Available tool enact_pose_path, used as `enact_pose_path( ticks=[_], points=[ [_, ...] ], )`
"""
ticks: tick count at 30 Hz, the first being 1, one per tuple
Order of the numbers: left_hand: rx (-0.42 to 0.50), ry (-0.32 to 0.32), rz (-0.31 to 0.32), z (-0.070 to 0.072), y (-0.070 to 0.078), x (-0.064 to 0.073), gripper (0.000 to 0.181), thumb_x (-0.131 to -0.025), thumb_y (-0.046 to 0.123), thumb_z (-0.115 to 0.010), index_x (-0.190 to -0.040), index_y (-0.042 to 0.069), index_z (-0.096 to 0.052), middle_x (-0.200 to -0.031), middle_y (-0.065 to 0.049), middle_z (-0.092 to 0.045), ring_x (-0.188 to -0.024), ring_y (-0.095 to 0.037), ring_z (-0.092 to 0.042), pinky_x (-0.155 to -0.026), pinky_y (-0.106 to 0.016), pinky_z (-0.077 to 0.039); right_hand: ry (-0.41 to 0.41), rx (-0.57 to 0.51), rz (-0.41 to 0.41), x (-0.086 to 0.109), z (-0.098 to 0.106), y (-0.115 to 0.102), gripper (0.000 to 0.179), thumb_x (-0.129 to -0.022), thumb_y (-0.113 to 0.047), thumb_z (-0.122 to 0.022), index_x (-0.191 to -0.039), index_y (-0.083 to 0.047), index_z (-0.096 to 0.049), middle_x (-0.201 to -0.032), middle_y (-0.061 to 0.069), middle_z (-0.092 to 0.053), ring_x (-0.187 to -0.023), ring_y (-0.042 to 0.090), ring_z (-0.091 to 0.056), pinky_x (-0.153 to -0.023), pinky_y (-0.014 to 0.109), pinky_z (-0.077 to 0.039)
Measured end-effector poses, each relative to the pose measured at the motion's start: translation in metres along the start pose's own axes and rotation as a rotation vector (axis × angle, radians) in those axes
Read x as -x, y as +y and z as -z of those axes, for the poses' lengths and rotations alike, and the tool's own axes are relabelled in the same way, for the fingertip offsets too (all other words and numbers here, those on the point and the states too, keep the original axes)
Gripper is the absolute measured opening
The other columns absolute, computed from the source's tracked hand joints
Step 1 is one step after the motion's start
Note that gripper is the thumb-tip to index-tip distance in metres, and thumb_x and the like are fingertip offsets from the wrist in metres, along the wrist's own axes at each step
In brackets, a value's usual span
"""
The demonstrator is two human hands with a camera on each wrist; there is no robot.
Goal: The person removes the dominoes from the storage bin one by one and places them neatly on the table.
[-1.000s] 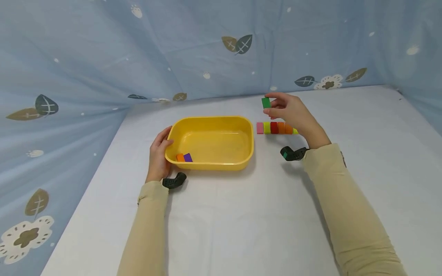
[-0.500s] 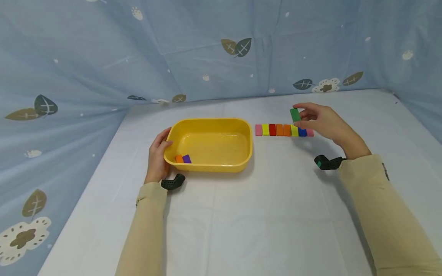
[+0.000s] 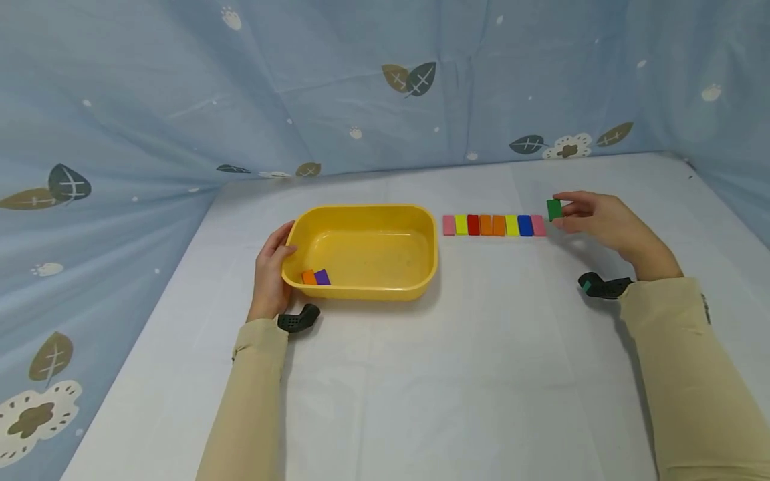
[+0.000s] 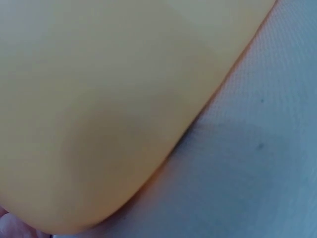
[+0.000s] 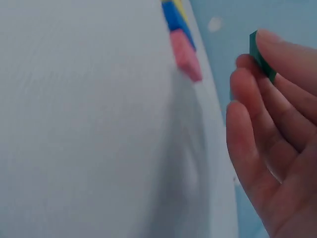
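Observation:
My right hand (image 3: 607, 220) pinches a green block (image 3: 554, 210) between thumb and fingertips, just off the right end of a row of coloured blocks. In the right wrist view the green block (image 5: 261, 57) is held apart from the row, whose nearest piece is a pink block (image 5: 186, 57). The row runs from another pink block (image 3: 448, 226) through yellow, red, orange and blue ones. With the thumb over its rim, my left hand (image 3: 269, 270) grips the left end of a yellow tub (image 3: 361, 292). An orange block (image 3: 309, 277) and a purple block (image 3: 322, 276) lie in the tub's near left corner.
A white cloth (image 3: 457, 381) covers the table. Behind it and on the left hangs a blue patterned curtain (image 3: 337, 80). The tub stands directly left of the row. In the left wrist view the tub's wall (image 4: 109, 109) takes up most of the picture.
My right hand has carried the green block rightward along the row and past its end, uncovering the blocks at the right. The left hand keeps its grip on the tub.

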State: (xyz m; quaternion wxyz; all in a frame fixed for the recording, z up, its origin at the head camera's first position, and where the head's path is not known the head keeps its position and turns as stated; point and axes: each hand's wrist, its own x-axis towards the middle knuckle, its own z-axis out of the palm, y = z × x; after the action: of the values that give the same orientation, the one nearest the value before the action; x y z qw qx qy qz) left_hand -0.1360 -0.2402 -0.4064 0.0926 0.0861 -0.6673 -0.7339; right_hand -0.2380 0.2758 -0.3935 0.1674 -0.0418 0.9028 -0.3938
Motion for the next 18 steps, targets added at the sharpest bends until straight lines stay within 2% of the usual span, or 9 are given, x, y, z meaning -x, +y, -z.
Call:
enact_pose_path(
  ticks=[4,7,14,18],
  points=[
    [-0.003,0.001,0.001,-0.001,0.0,0.0,0.045,-0.087,0.007,-0.04,-0.13,0.019,-0.045,-0.135,0.003,-0.038,-0.121,-0.016,-0.038,-0.097,-0.024,-0.035,-0.038,0.033,-0.03,-0.003,0.0,0.011,0.074,-0.08,-0.049,-0.056,-0.141,-0.017,-0.027,-0.129,0.019,-0.034,-0.106,0.033,-0.037,-0.081,0.043,-0.042],
    [0.005,0.001,0.003,-0.001,0.0,0.0,0.045,-0.087,0.007,-0.039,-0.13,0.018,-0.045,-0.135,0.003,-0.038,-0.121,-0.017,-0.038,-0.097,-0.024,-0.035,-0.064,0.074,-0.021,-0.004,-0.002,0.016,0.073,-0.08,-0.047,-0.058,-0.139,-0.012,-0.03,-0.124,0.019,-0.037,-0.102,0.032,-0.037,-0.072,0.033,-0.042],
    [-0.011,0.007,0.005,-0.002,0.0,0.0,0.045,-0.087,0.007,-0.04,-0.131,0.019,-0.045,-0.135,0.003,-0.038,-0.12,-0.015,-0.038,-0.097,-0.023,-0.035,-0.062,0.148,0.0,-0.009,-0.005,0.019,0.073,-0.083,-0.04,-0.058,-0.14,-0.008,-0.025,-0.112,0.017,-0.04,-0.095,0.03,-0.037,-0.067,0.028,-0.041],
    [-0.018,0.008,0.007,-0.002,0.001,0.0,0.045,-0.088,0.008,-0.04,-0.131,0.019,-0.044,-0.135,0.004,-0.037,-0.121,-0.015,-0.038,-0.097,-0.023,-0.035,-0.047,0.18,0.02,-0.011,-0.006,0.018,0.068,-0.083,-0.036,-0.059,-0.137,-0.005,-0.031,-0.108,0.017,-0.042,-0.092,0.03,-0.039,-0.066,0.029,-0.043]
  ],
)
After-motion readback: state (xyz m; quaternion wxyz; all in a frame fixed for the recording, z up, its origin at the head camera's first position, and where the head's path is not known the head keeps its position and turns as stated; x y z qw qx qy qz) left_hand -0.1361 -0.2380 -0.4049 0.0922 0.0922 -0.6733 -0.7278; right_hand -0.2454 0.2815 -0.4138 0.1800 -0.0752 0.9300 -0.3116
